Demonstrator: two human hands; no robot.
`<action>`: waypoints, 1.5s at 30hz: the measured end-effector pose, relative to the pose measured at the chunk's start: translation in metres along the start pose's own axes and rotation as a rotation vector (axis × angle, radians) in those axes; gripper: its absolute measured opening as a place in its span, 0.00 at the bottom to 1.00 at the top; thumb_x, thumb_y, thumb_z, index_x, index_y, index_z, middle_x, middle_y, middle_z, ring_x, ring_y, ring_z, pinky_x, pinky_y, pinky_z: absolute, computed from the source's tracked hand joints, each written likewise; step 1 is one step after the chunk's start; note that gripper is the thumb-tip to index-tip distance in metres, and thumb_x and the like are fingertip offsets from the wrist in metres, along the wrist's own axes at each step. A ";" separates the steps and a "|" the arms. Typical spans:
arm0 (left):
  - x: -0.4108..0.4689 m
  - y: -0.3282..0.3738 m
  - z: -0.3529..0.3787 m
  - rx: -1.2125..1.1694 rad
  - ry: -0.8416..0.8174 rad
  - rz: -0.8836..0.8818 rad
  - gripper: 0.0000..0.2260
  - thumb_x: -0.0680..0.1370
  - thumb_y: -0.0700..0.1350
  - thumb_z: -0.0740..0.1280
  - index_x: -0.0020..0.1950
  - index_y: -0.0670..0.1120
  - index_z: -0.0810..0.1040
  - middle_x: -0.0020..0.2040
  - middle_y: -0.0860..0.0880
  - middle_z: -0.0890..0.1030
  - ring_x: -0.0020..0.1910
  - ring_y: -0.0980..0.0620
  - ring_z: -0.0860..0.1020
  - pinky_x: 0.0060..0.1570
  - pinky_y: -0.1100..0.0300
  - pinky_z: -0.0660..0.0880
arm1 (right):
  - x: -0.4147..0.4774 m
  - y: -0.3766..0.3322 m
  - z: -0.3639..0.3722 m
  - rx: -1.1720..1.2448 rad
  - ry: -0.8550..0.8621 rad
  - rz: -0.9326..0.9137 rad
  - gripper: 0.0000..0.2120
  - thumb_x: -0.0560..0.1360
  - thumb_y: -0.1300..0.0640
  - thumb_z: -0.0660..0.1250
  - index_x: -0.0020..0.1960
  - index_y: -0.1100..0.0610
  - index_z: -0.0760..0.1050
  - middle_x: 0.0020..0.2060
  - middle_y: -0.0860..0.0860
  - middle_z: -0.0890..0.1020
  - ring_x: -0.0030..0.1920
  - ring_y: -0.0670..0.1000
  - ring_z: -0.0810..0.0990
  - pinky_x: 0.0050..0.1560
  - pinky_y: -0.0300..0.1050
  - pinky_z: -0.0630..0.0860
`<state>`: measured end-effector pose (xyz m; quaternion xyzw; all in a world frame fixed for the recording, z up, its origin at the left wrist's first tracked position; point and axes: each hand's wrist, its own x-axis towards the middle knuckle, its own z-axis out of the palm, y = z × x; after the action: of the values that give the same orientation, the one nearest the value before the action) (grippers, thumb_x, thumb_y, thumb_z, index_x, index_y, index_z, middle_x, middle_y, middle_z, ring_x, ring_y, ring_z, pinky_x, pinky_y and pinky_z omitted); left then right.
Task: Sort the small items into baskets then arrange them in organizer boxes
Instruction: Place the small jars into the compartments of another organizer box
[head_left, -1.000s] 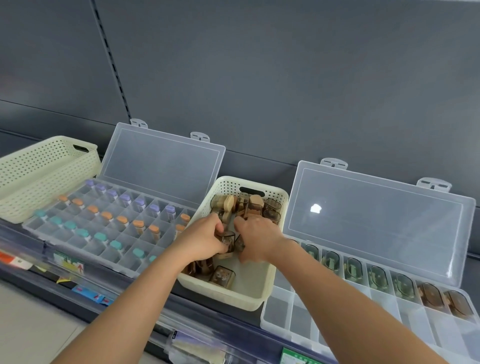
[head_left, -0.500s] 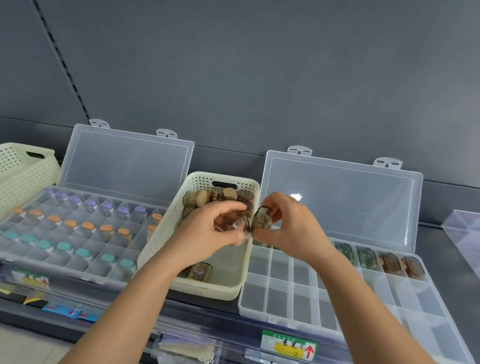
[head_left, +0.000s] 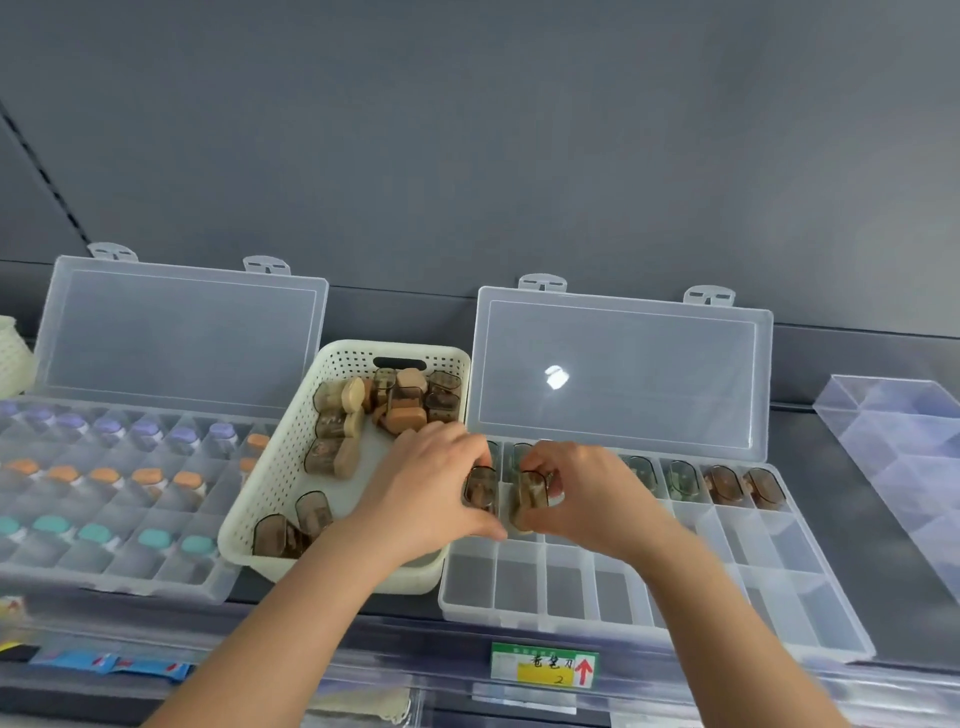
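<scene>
Two small brown-tinted cases at the centre, one to each grip. Left case (head_left: 480, 488) upright inside the left grip (head_left: 431, 488), fingers curled over its top and thumb beneath. Right case (head_left: 530, 499) pinched the same way in the right grip (head_left: 587, 493), fingers bent round it, thumb low. Side by side, nearly touching, both held low over the left end of the right organizer box (head_left: 519, 577), at the middle row of compartments; whether resting in a compartment or just above, hard to tell. Behind the knuckles, in the back row of that box, more cases of the same kind (head_left: 724, 483) standing one per slot toward the right end. Front row of compartments bare plastic. Clear lid (head_left: 623, 374) propped open against the wall, with a bright glint on it. Just left of the box and touching it, a cream perforated basket (head_left: 275, 483) with a loose heap of tan and brown cases (head_left: 395, 400) at its far end and a few near its front wall. Left again, a second clear organizer box (head_left: 156, 571), lid (head_left: 176, 332) up, filled in rows with little bottles: purple caps (head_left: 109, 426), orange caps (head_left: 104, 475), teal caps (head_left: 96, 532). Corner of another cream basket (head_left: 13, 358) at the far left edge. To the right, well apart, a clear acrylic divider tray (head_left: 904, 452). All on a dark grey shelf (head_left: 847, 519) with a green and yellow price label (head_left: 545, 667) bearing a red arrow on its front rail. Behind, a plain grey back panel (head_left: 467, 156).
</scene>
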<state>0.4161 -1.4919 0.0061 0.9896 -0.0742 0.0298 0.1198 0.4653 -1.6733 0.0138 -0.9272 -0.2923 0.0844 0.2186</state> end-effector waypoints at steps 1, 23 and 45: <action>0.001 0.000 0.003 0.028 0.000 0.001 0.33 0.62 0.72 0.67 0.58 0.54 0.72 0.47 0.61 0.66 0.48 0.58 0.66 0.46 0.60 0.62 | 0.000 0.000 0.002 -0.024 -0.004 0.001 0.17 0.65 0.46 0.74 0.51 0.51 0.77 0.44 0.46 0.81 0.43 0.49 0.78 0.46 0.45 0.78; 0.002 -0.006 -0.003 0.023 0.021 0.005 0.22 0.71 0.66 0.66 0.60 0.57 0.79 0.45 0.58 0.68 0.46 0.57 0.64 0.46 0.58 0.60 | 0.016 -0.007 0.012 -0.066 0.008 -0.047 0.22 0.68 0.42 0.72 0.58 0.51 0.78 0.49 0.48 0.78 0.46 0.47 0.76 0.47 0.41 0.75; -0.057 -0.094 -0.030 0.091 -0.244 -0.345 0.14 0.72 0.48 0.68 0.57 0.50 0.76 0.54 0.52 0.76 0.53 0.50 0.76 0.51 0.51 0.76 | 0.068 -0.114 0.075 -0.329 -0.384 -0.427 0.15 0.73 0.47 0.66 0.55 0.55 0.76 0.49 0.54 0.80 0.51 0.58 0.77 0.51 0.54 0.78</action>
<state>0.3731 -1.3865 0.0093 0.9883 0.0838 -0.1077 0.0686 0.4414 -1.5237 -0.0032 -0.8350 -0.5255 0.1618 0.0196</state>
